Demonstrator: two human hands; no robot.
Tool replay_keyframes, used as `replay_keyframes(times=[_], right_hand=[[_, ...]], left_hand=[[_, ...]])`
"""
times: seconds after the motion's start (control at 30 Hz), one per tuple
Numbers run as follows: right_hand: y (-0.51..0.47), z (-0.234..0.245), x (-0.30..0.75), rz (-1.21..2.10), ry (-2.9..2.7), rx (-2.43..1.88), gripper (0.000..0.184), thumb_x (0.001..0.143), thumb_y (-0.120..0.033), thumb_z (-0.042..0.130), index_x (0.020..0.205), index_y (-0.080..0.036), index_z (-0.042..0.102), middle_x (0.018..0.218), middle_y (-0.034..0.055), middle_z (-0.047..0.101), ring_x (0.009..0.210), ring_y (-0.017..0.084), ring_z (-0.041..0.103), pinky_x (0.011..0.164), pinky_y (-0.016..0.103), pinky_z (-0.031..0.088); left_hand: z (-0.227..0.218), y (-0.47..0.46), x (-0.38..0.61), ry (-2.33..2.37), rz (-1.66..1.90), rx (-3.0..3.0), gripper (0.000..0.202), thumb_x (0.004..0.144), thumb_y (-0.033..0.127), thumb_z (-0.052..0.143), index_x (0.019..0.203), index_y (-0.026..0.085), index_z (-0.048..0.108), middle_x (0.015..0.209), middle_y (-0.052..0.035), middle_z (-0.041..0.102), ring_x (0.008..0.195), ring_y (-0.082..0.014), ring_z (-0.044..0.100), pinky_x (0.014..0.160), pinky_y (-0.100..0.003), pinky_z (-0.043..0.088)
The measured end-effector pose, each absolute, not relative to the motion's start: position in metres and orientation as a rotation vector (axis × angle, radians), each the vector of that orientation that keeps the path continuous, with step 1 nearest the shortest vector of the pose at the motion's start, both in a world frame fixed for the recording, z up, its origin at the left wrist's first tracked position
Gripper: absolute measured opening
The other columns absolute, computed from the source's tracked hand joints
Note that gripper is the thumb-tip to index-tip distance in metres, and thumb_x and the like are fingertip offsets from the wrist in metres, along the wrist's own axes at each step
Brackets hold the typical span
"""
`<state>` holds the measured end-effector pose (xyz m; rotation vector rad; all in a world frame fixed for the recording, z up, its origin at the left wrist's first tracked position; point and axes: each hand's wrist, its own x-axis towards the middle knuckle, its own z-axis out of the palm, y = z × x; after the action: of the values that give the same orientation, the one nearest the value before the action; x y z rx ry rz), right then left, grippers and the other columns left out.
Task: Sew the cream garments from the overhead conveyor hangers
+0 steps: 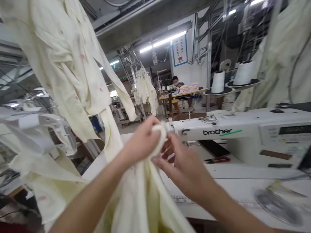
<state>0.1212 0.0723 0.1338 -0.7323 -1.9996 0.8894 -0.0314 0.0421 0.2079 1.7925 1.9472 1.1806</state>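
A cream-coloured garment [145, 200] hangs down from my two hands in front of the sewing machine. My left hand [144, 137] is closed on a folded, looped edge of it, with the thumb on top. On the other side of that loop, my right hand [176, 158] pinches the fabric with thumb and fingers curled. Both hands are a little blurred, and the exact spot where the right fingertips meet the cloth is hard to make out. The white sewing machine [245, 139] stands just right of my hands, its needle end nearest them.
Several cream garments [73, 64] hang at the left. Under the machine arm lie a dark phone [213, 148] and red-handled thread snips [218, 160]. A clear round dish [278, 205] sits at the front right. Thread cones [218, 82] stand behind; a person [176, 82] sits farther back.
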Motion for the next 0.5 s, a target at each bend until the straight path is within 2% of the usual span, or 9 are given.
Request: replay_keyframes(times=[0.07, 0.13, 0.23, 0.3, 0.37, 0.43, 0.5], right_hand=[[0.081, 0.098, 0.122, 1.331, -1.829, -0.767, 0.022, 0.081, -0.039, 0.046, 0.093, -0.020, 0.047, 0.068, -0.0020, 0.049, 0.051, 0.014, 0.049, 0.047, 0.024, 0.038], [0.092, 0.066, 0.138, 1.647, -1.675, -0.781, 0.017, 0.079, -0.036, 0.044, 0.079, -0.019, 0.046, 0.062, -0.0042, 0.042, 0.046, 0.011, 0.044, 0.045, 0.022, 0.035], [0.099, 0.035, 0.168, 1.722, -1.613, -0.803, 0.014, 0.072, -0.028, 0.048, 0.064, -0.017, 0.045, 0.068, -0.0019, 0.042, 0.063, 0.013, 0.046, 0.057, 0.023, 0.038], [0.095, 0.026, 0.180, 1.794, -1.592, -0.845, 0.018, 0.073, -0.033, 0.051, 0.067, -0.016, 0.050, 0.075, 0.0005, 0.046, 0.074, 0.016, 0.048, 0.066, 0.026, 0.040], [0.089, 0.025, 0.184, 1.884, -1.627, -0.865, 0.032, 0.078, -0.047, 0.050, 0.073, -0.015, 0.055, 0.076, 0.0025, 0.050, 0.076, 0.019, 0.050, 0.067, 0.029, 0.041], [0.084, 0.027, 0.180, 1.743, -1.719, -0.892, 0.039, 0.084, -0.052, 0.045, 0.083, -0.015, 0.058, 0.080, 0.0039, 0.053, 0.076, 0.019, 0.051, 0.066, 0.028, 0.041], [0.082, 0.032, 0.173, 1.476, -1.805, -0.866, 0.030, 0.088, -0.045, 0.045, 0.098, -0.019, 0.058, 0.096, 0.0045, 0.055, 0.084, 0.018, 0.052, 0.071, 0.026, 0.041]], left_hand=[[0.159, 0.055, -0.020, 1.748, 0.975, 1.859, 0.006, 0.073, 0.016, 0.047, 0.079, 0.019, 0.048, 0.067, 0.0039, 0.051, 0.060, -0.0090, 0.046, 0.052, -0.016, 0.037], [0.117, 0.060, -0.018, 1.558, 0.799, 1.708, 0.008, 0.073, 0.023, 0.054, 0.077, 0.019, 0.047, 0.066, 0.0047, 0.047, 0.054, -0.0077, 0.043, 0.045, -0.016, 0.034], [0.080, 0.058, -0.018, 1.374, 0.719, 1.478, 0.019, 0.071, 0.033, 0.061, 0.080, 0.018, 0.053, 0.067, 0.0040, 0.047, 0.048, -0.0064, 0.040, 0.040, -0.017, 0.032], [0.069, 0.054, -0.012, 1.402, 0.854, 1.520, 0.016, 0.074, 0.031, 0.060, 0.079, 0.016, 0.059, 0.072, 0.0015, 0.053, 0.057, -0.0085, 0.047, 0.049, -0.018, 0.036], [0.065, 0.048, -0.004, 1.421, 0.950, 1.591, 0.015, 0.080, 0.028, 0.054, 0.078, 0.016, 0.063, 0.075, -0.0003, 0.059, 0.069, -0.0111, 0.052, 0.059, -0.018, 0.039], [0.062, 0.043, 0.003, 1.396, 0.948, 1.623, 0.020, 0.085, 0.028, 0.046, 0.081, 0.018, 0.063, 0.076, -0.0005, 0.060, 0.074, -0.0127, 0.054, 0.066, -0.020, 0.039], [0.057, 0.039, 0.006, 1.386, 0.915, 1.679, 0.024, 0.087, 0.028, 0.041, 0.082, 0.020, 0.063, 0.077, -0.0004, 0.060, 0.075, -0.0131, 0.055, 0.069, -0.021, 0.040]])
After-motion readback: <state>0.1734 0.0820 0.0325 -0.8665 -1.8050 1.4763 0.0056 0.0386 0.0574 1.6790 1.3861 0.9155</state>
